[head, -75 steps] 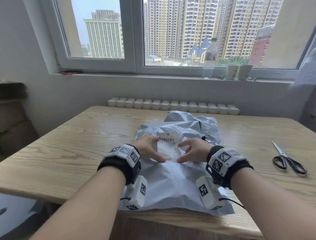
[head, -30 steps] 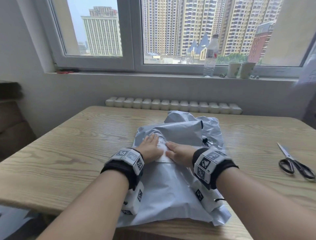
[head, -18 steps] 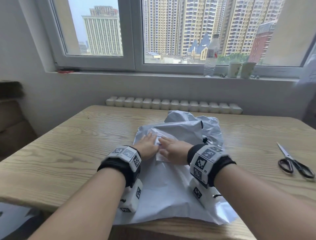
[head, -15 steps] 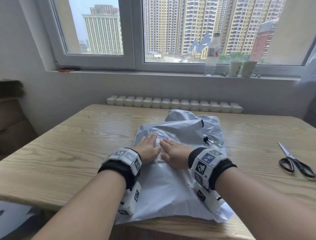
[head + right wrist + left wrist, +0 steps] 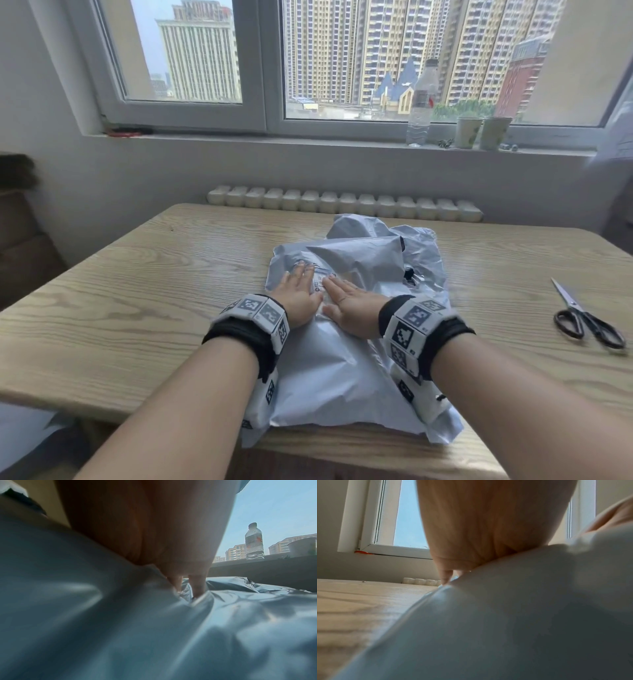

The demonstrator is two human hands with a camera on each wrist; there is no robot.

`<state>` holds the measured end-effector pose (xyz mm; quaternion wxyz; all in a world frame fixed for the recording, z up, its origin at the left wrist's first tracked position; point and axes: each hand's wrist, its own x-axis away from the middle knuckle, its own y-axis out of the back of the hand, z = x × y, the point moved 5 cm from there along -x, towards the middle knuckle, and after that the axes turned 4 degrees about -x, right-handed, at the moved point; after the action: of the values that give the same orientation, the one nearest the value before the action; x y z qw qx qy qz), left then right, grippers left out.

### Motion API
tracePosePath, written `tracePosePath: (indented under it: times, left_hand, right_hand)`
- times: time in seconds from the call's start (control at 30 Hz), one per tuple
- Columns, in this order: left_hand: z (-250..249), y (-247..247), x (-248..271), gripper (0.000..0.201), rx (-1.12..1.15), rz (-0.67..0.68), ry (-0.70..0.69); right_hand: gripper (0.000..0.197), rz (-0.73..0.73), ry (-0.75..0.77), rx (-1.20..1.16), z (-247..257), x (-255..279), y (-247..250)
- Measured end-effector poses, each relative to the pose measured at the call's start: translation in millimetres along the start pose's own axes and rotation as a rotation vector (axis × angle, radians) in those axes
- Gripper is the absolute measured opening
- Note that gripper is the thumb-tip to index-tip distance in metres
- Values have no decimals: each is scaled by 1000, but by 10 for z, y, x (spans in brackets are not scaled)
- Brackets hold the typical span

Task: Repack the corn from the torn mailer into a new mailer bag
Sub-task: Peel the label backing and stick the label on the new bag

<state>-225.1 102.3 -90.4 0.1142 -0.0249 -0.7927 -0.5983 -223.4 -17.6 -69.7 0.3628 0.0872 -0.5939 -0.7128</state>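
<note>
Since a moment earlier both hands had slid together onto the label [image 5: 323, 279], the left hand [image 5: 298, 294] and right hand [image 5: 349, 303] lying flat, fingers straight, probably pressing it onto the new mailer [image 5: 335, 370] at the bench's [image 5: 120, 301] near edge. One crumpled mailer [image 5: 421, 253] lay just behind it; one pair of scissors [image 5: 582, 317] well right.

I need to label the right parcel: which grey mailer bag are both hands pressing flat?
The near mailer bag, smooth and carrying the white label; the crumpled bag behind it lies untouched.
</note>
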Motion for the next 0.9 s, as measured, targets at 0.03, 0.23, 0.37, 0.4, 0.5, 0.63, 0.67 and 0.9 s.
tracePosePath:
  times: [0.03,0.23,0.37,0.4,0.5,0.63,0.67,0.9]
  left_hand:
    - [14,-21,-9,64,2,1,6]
    - [-35,237,14,64,-43,87,37]
    - [-70,666,-48,58,-37,47,68]
    - [-69,706,-92,59,-57,34,64]
    - [-55,647,-293,63,-112,28,47]
    - [-31,401,-513,67,-170,68,64]
    - [-32,353,-540,68,-169,86,65]
    - [-25,269,-703,70,-213,117,56]
  right_hand:
    - [62,-1,-2,-9,-5,-10,-12]
    - [62,31,-41,51,-26,55,186]
    - [62,-77,-97,91,-174,-43,610]
    - [63,-85,-113,118,-201,-99,655]
    - [65,-74,-150,147,-236,-297,639]
    - [66,-38,-193,118,-329,-497,485]
    - [66,-26,-210,121,-377,-531,447]
    - [65,36,-308,94,-736,-663,276]
